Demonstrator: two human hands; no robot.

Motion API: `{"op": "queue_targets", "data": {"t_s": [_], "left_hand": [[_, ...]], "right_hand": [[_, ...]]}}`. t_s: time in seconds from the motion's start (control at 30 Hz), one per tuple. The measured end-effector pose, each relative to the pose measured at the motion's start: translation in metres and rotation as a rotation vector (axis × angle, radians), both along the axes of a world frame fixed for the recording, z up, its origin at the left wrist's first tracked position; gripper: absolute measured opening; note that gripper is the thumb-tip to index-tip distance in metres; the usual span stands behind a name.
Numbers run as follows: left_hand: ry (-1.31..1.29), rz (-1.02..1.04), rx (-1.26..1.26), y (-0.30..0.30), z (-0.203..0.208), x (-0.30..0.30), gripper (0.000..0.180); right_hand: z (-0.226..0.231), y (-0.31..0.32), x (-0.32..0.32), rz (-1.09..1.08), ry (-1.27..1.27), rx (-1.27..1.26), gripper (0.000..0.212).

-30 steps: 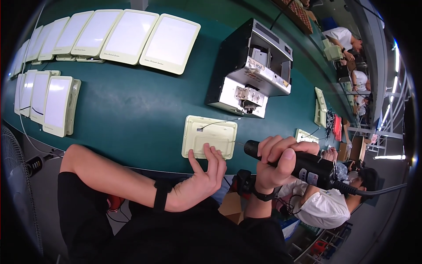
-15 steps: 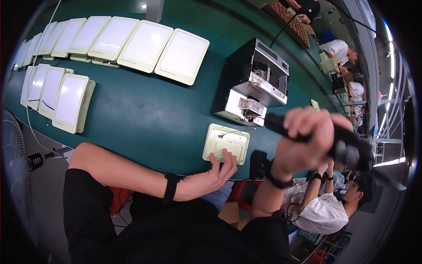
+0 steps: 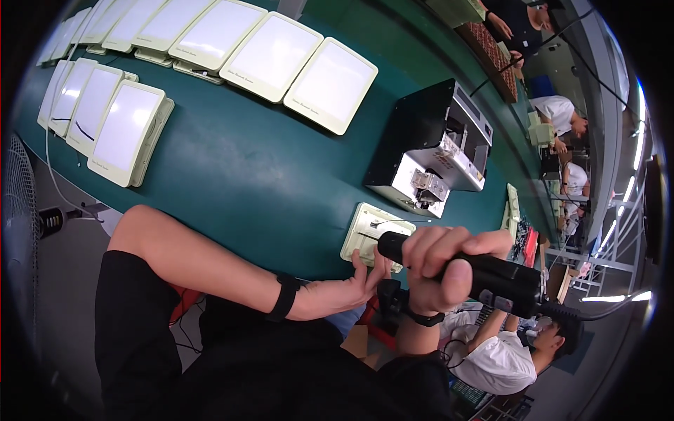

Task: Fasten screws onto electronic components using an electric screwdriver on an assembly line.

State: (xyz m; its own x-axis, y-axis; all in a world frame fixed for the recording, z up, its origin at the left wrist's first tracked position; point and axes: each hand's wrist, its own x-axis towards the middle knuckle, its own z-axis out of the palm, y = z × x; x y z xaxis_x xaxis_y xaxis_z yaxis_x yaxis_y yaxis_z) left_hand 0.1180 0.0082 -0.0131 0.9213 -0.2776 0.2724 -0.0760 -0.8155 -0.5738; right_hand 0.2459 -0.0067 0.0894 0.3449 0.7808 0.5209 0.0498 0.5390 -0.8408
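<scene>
A cream plastic housing lies on the green table in front of me, its hollow side up, with a thin dark wire across its far part. My left hand rests on the near side of the housing, fingers stretched out over it. My right hand is closed around a black electric screwdriver, held slanting. Its thin bit points down into the left part of the housing; whether it touches a screw is too small to tell. A cable trails from the back end of the tool.
A black and silver benchtop machine stands just beyond the housing. Rows of cream panels with white faces line the far left, with a shorter stack nearer. A co-worker in a white shirt sits to my right. A fan stands far left.
My right hand has brought the screwdriver down and left over the housing. My left hand stays on the housing, its fingers now closer to the near edge. The whole view has shifted slightly.
</scene>
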Motion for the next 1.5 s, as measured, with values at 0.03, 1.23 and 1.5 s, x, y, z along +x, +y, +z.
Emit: {"op": "queue_targets", "data": {"t_s": [0.03, 1.23, 1.5], "left_hand": [[0.034, 0.020, 0.025, -0.002, 0.001, 0.001, 0.048], [0.033, 0.288, -0.038, -0.006, 0.011, 0.004, 0.045], [0.138, 0.306, -0.085, -0.007, 0.013, 0.002, 0.051]], "right_hand": [[-0.002, 0.000, -0.002, 0.003, 0.004, -0.039, 0.029], [0.048, 0.011, 0.043, -0.221, -0.154, 0.248, 0.016], [0.034, 0.021, 0.047, -0.311, -0.197, 0.117, 0.013]]}}
